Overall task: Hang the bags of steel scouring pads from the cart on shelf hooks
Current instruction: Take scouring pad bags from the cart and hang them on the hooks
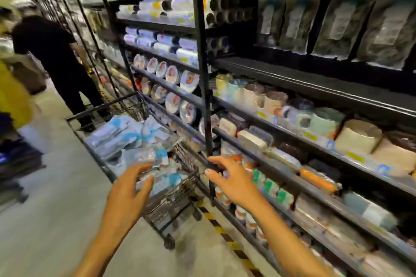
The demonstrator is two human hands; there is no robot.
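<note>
- The wire cart (171, 199), parked beside the shelves, is heaped with bags (117, 136) of clear plastic with blue-and-white labels.
- One bag (155, 161), shiny and blurred, lies at the cart's near end; the left hand (128, 189) curls its fingers round it.
- The right hand (234, 182) holds nothing, fingers spread, by the dark shelf post (204, 74).

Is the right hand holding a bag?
No, the right hand is empty, its fingers spread beside the shelf post, while the left hand grips a bag over the cart.
</note>
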